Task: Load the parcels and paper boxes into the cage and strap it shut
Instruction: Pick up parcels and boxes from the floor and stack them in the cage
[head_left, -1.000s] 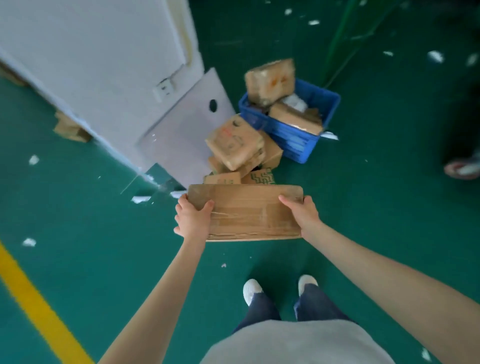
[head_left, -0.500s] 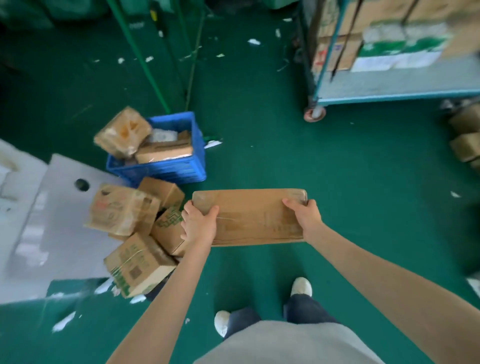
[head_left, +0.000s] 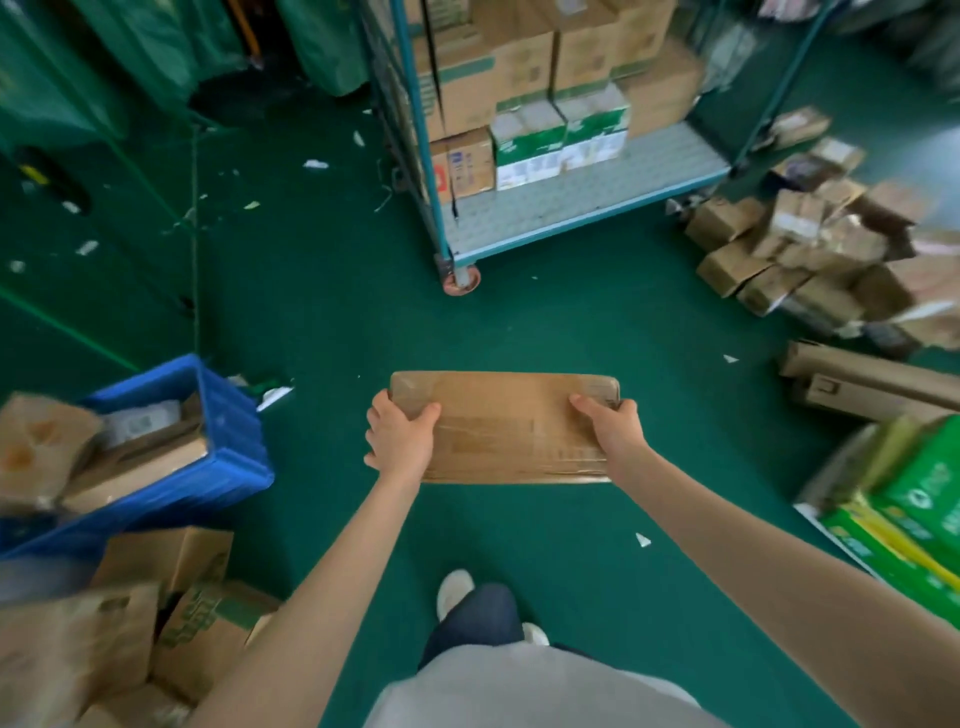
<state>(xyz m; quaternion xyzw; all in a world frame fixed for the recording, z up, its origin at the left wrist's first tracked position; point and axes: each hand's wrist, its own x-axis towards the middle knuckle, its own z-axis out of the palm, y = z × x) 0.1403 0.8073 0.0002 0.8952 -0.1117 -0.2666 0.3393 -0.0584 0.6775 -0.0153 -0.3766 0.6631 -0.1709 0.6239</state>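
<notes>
The left hand (head_left: 400, 441) grips the left end of a flat brown parcel (head_left: 511, 431), with the thumb on top. The right hand (head_left: 615, 439) grips the right end the same way. The parcel is held flat in the air in the middle of the view and touches only the two hands.

Under it all is the green floor (head_left: 337, 322). The cage (head_left: 597, 189) stands at 12 to 1 o'clock, well apart from the parcel. Stacked boxes (head_left: 519, 67), some brown and some green and white, sit at the back of its grey deck.

At 8 o'clock a heap of boxes (head_left: 171, 561) lies on the floor. At 2 o'clock there is a pile of brown boxes (head_left: 810, 249), all tipped and mixed up. At 9 o'clock sits a blue crate (head_left: 234, 452) with parcels in it. At 4 o'clock lie green packs (head_left: 924, 499). At 3 o'clock a long flat box (head_left: 872, 384) lies on the floor.

White shoes (head_left: 454, 592) show at 6 o'clock. A wheel (head_left: 462, 278) holds up the near corner of the cage. Small white bits of paper (head_left: 643, 540) lie here and there on the floor
</notes>
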